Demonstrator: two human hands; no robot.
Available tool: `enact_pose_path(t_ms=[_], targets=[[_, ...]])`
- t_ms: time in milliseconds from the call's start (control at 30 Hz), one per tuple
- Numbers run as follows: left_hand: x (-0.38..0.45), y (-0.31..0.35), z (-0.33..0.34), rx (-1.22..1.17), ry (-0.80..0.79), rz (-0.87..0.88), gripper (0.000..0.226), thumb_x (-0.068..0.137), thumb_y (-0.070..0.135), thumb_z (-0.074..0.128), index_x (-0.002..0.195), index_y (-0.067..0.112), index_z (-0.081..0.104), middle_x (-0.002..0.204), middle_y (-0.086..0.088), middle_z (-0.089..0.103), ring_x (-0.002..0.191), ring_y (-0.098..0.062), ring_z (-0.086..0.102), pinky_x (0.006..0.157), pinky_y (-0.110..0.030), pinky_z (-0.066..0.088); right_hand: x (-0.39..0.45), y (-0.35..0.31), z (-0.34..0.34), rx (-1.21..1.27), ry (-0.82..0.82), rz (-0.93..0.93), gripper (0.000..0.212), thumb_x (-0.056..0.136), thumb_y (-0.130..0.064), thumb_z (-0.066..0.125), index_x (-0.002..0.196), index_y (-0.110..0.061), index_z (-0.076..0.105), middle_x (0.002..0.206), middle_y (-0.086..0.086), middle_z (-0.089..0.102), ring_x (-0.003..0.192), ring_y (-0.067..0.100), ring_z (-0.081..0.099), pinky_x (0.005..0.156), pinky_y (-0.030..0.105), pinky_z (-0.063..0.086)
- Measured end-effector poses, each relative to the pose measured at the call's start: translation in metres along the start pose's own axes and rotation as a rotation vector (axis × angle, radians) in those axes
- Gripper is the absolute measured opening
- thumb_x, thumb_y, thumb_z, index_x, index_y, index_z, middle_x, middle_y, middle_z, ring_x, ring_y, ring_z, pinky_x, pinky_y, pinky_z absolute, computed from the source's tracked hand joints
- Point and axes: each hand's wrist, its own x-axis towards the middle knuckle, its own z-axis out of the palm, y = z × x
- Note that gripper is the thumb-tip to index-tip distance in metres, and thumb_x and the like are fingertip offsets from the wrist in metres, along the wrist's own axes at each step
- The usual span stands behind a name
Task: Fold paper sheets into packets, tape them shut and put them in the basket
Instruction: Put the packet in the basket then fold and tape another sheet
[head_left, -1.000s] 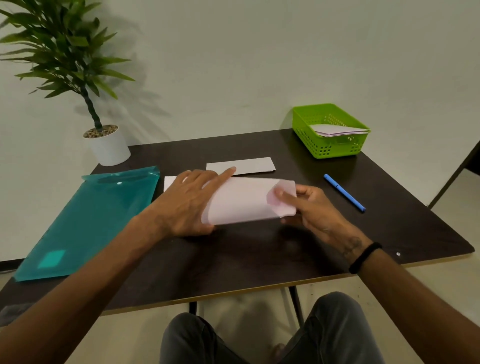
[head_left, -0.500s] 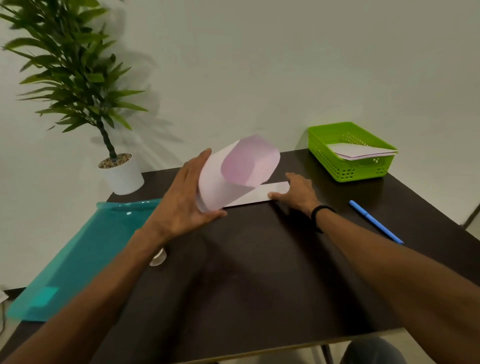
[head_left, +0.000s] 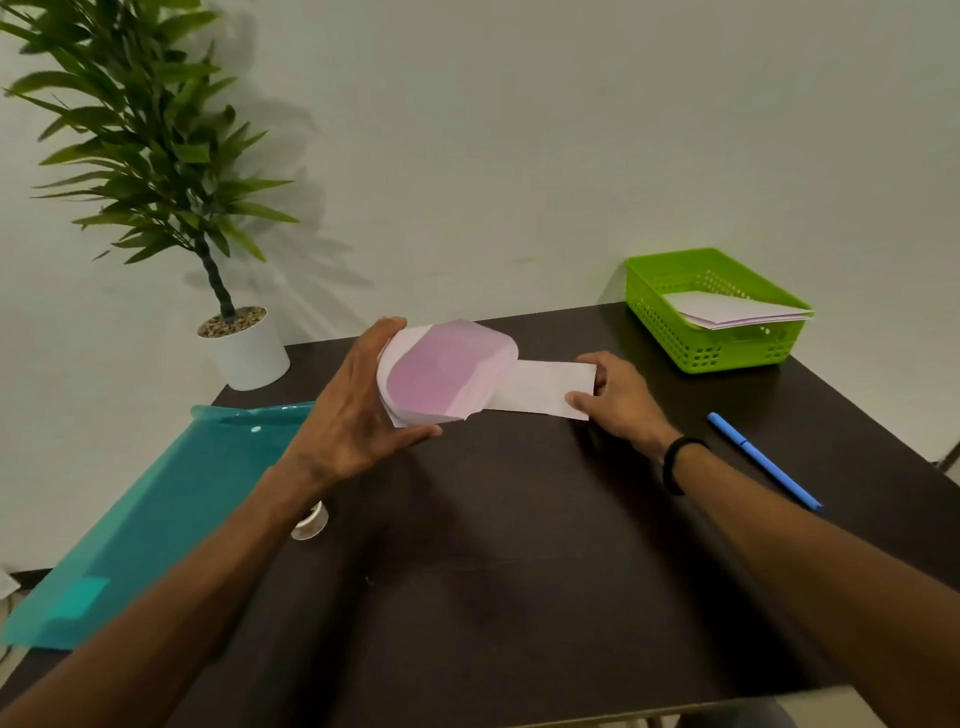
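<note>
Left hand (head_left: 358, 410): I grip the curled pink sheet (head_left: 447, 371), thumb under its near edge, fingers over the far side. A second ago this sheet lay rolled on the worktop (head_left: 519, 571) under both my hands; now it is lifted clear of the surface, its open end turned toward me.
Right hand (head_left: 618, 400): it has let go of the pink sheet and moved out to the white folded strip (head_left: 540, 387), which lies flat on the worktop. Thumb and fingers pinch the strip's right end.
Strip vs sheet: the strip's left end disappears behind the pink sheet (whether they touch, I cannot tell).
Meaning for task: judged as a switch from curling the sheet to bringing in the white strip; the pink sheet is not yet a flat packet and carries no tape I can see.
Tape roll (head_left: 310, 522): clear roll, near my left forearm, untouched.
Basket (head_left: 670, 317): green, far right corner; folded papers (head_left: 737, 312) already inside.
Also present: blue pen (head_left: 763, 460) beside my right wrist, teal folder (head_left: 150, 525) at left, potted plant (head_left: 228, 332) behind it.
</note>
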Motion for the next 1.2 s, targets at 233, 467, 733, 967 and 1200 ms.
enact_pose_path(t_ms=[233, 467, 733, 967, 1200], targets=[[0.009, -0.001, 0.002, 0.257, 0.024, 0.042, 0.110, 0.068, 0.048, 0.090, 0.155, 0.015, 0.031, 0.150, -0.012, 0.043, 0.136, -0.029, 0.044, 0.116, -0.046, 0.038, -0.062, 0.023, -0.012, 0.494, 0.224, 0.082, 0.017, 0.104, -0.011, 0.059, 0.120, -0.011, 0.063, 0.120, 0.008, 0.069, 0.075, 0.022, 0.079, 0.077, 0.044, 0.065], [0.035, -0.010, -0.010, 0.535, -0.114, -0.108, 0.117, 0.066, 0.043, 0.092, 0.159, 0.027, 0.023, 0.151, -0.016, 0.037, 0.136, -0.040, 0.037, 0.117, -0.065, 0.029, -0.090, 0.027, -0.031, 0.946, 0.366, 0.135, 0.016, 0.102, -0.003, 0.059, 0.118, -0.007, 0.059, 0.110, 0.004, 0.071, 0.077, 0.024, 0.079, 0.070, 0.025, 0.064], [0.054, 0.001, -0.016, 0.610, -0.207, -0.145, 0.121, 0.070, 0.046, 0.090, 0.161, 0.032, 0.012, 0.159, -0.011, 0.026, 0.145, -0.036, 0.024, 0.123, -0.062, 0.012, -0.092, 0.027, -0.029, 0.908, 0.304, 0.137, 0.021, 0.103, -0.006, 0.060, 0.123, -0.008, 0.058, 0.108, 0.007, 0.072, 0.075, 0.025, 0.078, 0.065, 0.025, 0.063], [0.059, 0.005, -0.008, 0.619, -0.237, -0.111, 0.125, 0.068, 0.047, 0.091, 0.161, 0.036, 0.008, 0.159, -0.011, 0.026, 0.146, -0.036, 0.025, 0.124, -0.063, 0.012, -0.090, 0.029, -0.024, 0.722, 0.233, 0.118, 0.018, 0.103, -0.008, 0.059, 0.120, -0.014, 0.059, 0.111, 0.004, 0.073, 0.073, 0.024, 0.078, 0.065, 0.032, 0.060], [0.059, 0.002, -0.006, 0.640, -0.247, -0.093, 0.127, 0.067, 0.045, 0.092, 0.161, 0.036, 0.008, 0.159, -0.013, 0.025, 0.146, -0.038, 0.024, 0.123, -0.063, 0.011, -0.090, 0.031, -0.024, 0.613, 0.204, 0.104, 0.018, 0.103, -0.012, 0.059, 0.120, -0.017, 0.059, 0.099, 0.000, 0.074, 0.072, 0.023, 0.076, 0.070, 0.036, 0.063]])
